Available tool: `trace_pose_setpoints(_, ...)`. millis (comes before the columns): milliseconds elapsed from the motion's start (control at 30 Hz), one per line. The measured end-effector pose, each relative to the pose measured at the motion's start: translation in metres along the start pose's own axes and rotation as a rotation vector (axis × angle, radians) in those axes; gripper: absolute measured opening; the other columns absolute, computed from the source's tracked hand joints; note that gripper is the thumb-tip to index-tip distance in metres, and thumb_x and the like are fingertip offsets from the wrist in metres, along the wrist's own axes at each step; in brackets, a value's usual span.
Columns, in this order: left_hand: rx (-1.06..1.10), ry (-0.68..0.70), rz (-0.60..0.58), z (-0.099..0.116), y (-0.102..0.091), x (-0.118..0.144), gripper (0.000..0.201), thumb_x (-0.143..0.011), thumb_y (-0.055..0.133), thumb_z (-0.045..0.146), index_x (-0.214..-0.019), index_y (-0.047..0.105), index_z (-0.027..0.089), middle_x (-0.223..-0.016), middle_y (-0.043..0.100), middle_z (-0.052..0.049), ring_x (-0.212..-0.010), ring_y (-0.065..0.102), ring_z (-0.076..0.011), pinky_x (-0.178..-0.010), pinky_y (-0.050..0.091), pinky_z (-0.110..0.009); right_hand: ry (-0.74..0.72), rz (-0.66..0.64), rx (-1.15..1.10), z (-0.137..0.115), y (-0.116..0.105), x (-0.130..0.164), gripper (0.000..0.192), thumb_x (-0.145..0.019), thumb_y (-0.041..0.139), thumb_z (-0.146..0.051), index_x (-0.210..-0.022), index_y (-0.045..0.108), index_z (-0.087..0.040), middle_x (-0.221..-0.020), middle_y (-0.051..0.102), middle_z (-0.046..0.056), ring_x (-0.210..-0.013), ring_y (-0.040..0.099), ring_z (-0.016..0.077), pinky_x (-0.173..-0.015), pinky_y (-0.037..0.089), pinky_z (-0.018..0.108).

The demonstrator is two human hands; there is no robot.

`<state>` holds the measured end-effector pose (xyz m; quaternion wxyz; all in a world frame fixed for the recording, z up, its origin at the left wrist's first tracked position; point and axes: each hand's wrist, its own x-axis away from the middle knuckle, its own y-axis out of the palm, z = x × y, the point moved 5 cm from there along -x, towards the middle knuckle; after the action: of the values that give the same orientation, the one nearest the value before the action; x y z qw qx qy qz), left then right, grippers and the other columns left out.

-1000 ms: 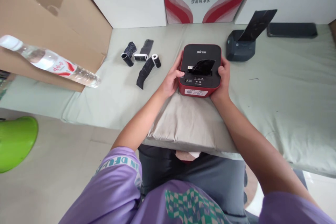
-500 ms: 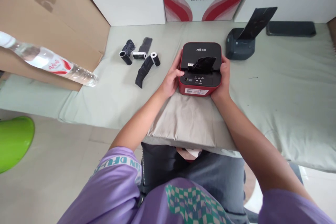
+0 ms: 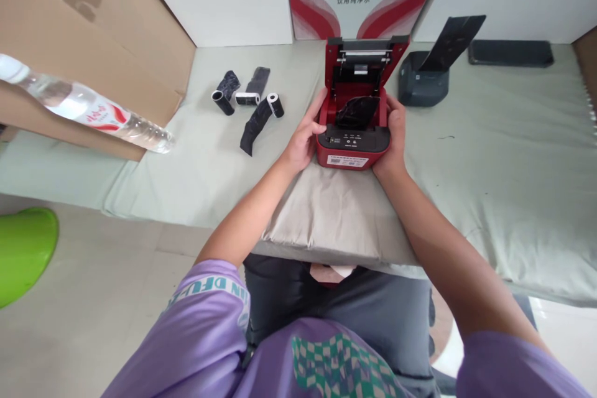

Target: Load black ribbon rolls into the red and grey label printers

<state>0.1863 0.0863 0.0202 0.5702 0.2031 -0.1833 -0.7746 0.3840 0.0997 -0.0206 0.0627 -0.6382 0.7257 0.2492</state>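
Note:
A small red printer (image 3: 353, 149) with a black control panel sits at the far edge of a beige pillow (image 3: 336, 217). Its lid (image 3: 366, 53) stands open and upright, showing the roller bar. A black paper roll (image 3: 357, 112) lies in the open bay. My left hand (image 3: 303, 140) grips the printer's left side, thumb by the front panel. Gripping the right side is my right hand (image 3: 394, 137).
Several black paper rolls (image 3: 247, 106) lie on the pale green mat to the left. A dark grey printer (image 3: 426, 78) with black paper sticking up stands at the right, a flat dark device (image 3: 510, 53) behind it. A water bottle (image 3: 84, 112) and cardboard (image 3: 84, 37) are far left.
The printer's lid was shut in the earlier frames; now it has swung up and back, exposing the roll bay. Both hands stay on the printer's sides.

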Motion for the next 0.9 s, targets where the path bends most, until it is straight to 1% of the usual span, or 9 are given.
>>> trace_pose_setpoints(100,-0.013,0.01,-0.002,-0.001,-0.002,-0.002,0.071,-0.074,0.074,0.03,-0.145,0.073,0.036,-0.163,0.069,0.009,-0.17,0.047,-0.0258,-0.135,0.047,-0.036,0.005,0.048,-0.013,-0.005,0.001,0.001,0.05,-0.094,0.067,-0.084,-0.13,0.072,-0.05,-0.147,0.072,-0.005,-0.148,0.061,0.0298,-0.135,0.046,0.062)
trace_pose_setpoints(200,-0.04,0.03,-0.009,-0.002,-0.004,-0.004,0.068,-0.074,0.074,0.031,-0.141,0.074,0.037,-0.162,0.069,0.01,-0.169,0.048,-0.0251,-0.136,0.046,-0.036,0.016,0.088,-0.051,-0.01,0.004,0.001,0.053,-0.093,0.072,-0.081,-0.128,0.073,-0.042,-0.144,0.074,-0.001,-0.145,0.063,0.0301,-0.136,0.043,0.061)
trace_pose_setpoints(267,-0.058,0.041,-0.015,-0.002,-0.005,-0.005,0.067,-0.073,0.074,0.032,-0.14,0.075,0.038,-0.163,0.068,0.01,-0.168,0.049,-0.0257,-0.137,0.045,-0.038,0.016,0.105,-0.071,-0.012,0.005,0.002,0.054,-0.092,0.073,-0.08,-0.127,0.074,-0.039,-0.143,0.074,-0.001,-0.144,0.063,0.0305,-0.137,0.041,0.062)
trace_pose_setpoints(333,-0.063,0.044,-0.021,-0.003,-0.006,-0.006,0.068,-0.072,0.074,0.033,-0.14,0.075,0.038,-0.163,0.069,0.01,-0.167,0.051,-0.0266,-0.137,0.044,-0.039,0.017,0.107,-0.073,-0.013,0.006,0.002,0.055,-0.091,0.074,-0.081,-0.126,0.074,-0.039,-0.143,0.074,-0.001,-0.145,0.062,0.0311,-0.138,0.039,0.063)
trace_pose_setpoints(533,-0.085,0.069,-0.037,-0.007,-0.009,-0.008,0.072,-0.073,0.074,0.037,-0.145,0.072,0.039,-0.167,0.065,0.009,-0.167,0.051,-0.0274,-0.141,0.04,-0.043,0.056,0.055,0.041,-0.014,0.005,0.002,0.054,-0.088,0.07,-0.089,-0.126,0.071,-0.051,-0.149,0.071,-0.006,-0.151,0.054,0.0294,-0.14,0.04,0.058)
trace_pose_setpoints(633,-0.107,0.095,-0.043,-0.009,-0.011,-0.009,0.071,-0.076,0.073,0.038,-0.147,0.071,0.04,-0.169,0.062,0.01,-0.169,0.049,-0.0271,-0.142,0.039,-0.043,0.024,0.077,-0.011,-0.014,0.004,0.001,0.058,-0.089,0.071,-0.086,-0.127,0.072,-0.043,-0.144,0.071,-0.001,-0.149,0.059,0.0308,-0.137,0.042,0.062)
trace_pose_setpoints(733,-0.119,0.139,-0.048,-0.009,-0.013,-0.009,0.067,-0.078,0.075,0.041,-0.145,0.073,0.04,-0.17,0.061,0.011,-0.171,0.044,-0.0269,-0.143,0.036,-0.042,0.005,0.101,-0.079,-0.012,0.004,0.0,0.061,-0.088,0.075,-0.081,-0.127,0.073,-0.035,-0.141,0.072,0.002,-0.143,0.065,0.0311,-0.136,0.043,0.062)
trace_pose_setpoints(800,-0.135,0.156,-0.05,-0.008,-0.013,-0.008,0.065,-0.079,0.077,0.044,-0.144,0.074,0.038,-0.169,0.063,0.009,-0.172,0.043,-0.0281,-0.143,0.036,-0.042,0.007,0.104,-0.093,-0.011,0.005,0.0,0.059,-0.088,0.076,-0.08,-0.127,0.074,-0.036,-0.141,0.073,0.001,-0.142,0.066,0.0307,-0.136,0.043,0.062)
trace_pose_setpoints(900,-0.141,0.152,-0.065,-0.005,-0.012,-0.007,0.065,-0.082,0.079,0.048,-0.145,0.073,0.035,-0.164,0.068,0.005,-0.168,0.048,-0.0307,-0.142,0.037,-0.044,0.006,0.095,-0.067,-0.014,0.006,0.001,0.055,-0.09,0.074,-0.08,-0.127,0.074,-0.04,-0.143,0.074,-0.001,-0.145,0.063,0.0314,-0.136,0.043,0.062)
